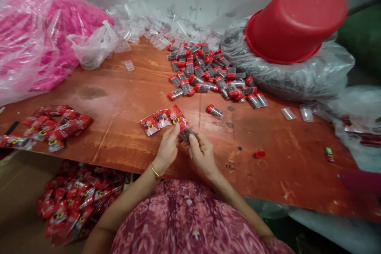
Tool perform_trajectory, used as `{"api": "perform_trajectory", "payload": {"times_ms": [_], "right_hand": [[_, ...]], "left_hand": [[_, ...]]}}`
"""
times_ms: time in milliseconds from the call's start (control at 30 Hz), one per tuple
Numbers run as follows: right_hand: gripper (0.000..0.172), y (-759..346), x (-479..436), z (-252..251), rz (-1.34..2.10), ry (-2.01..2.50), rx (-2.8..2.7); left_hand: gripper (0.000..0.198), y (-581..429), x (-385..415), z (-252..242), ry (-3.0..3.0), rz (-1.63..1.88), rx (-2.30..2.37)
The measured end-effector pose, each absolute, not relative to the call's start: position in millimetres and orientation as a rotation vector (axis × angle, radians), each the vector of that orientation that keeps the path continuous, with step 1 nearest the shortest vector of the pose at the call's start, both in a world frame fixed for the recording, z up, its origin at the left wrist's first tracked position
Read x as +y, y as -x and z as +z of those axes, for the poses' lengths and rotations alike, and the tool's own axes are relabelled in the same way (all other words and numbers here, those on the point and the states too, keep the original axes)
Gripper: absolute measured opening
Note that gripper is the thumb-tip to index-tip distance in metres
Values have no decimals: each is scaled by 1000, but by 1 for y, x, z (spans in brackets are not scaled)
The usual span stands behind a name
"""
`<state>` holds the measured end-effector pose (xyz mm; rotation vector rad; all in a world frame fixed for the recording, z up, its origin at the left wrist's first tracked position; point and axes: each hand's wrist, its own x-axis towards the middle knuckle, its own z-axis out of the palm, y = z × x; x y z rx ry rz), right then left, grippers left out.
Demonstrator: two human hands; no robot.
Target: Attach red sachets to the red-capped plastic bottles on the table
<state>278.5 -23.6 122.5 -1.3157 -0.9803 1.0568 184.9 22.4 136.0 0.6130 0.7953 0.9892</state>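
A small clear container with a red cap and dark contents point(185, 132) is held between my two hands, above the front of the table. My left hand point(167, 147) closes on its capped end with thumb and fingers. My right hand point(203, 153) grips the clear end. Just beyond my fingers lie several flat red printed packets point(163, 118), overlapping in a row. A single red-capped container point(214, 111) rests on its side to the right of them. Farther back is a heap of similar red-capped containers point(205, 69).
Filled red packets point(56, 125) lie at left, with more in a box point(76, 198) below the table edge. Clear empty tubes point(160, 31) line the wall. A bag of pink pieces point(44, 35) stands left. A red tub point(297, 24) sits upside down on a grey-filled bag point(285, 77).
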Motion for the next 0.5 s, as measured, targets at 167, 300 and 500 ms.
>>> {"api": "perform_trajectory", "payload": {"times_ms": [167, 300, 500], "right_hand": [[26, -277, -25, 122, 921, 1356, -1046], [23, -279, -26, 118, 928, 1364, -1160], [19, -278, -22, 115, 903, 1345, -1146]], "left_hand": [[41, -184, 22, 134, -767, 989, 849], [34, -180, 32, 134, -792, 1012, 905], [32, -185, 27, 130, -747, 1013, 1035]]}}
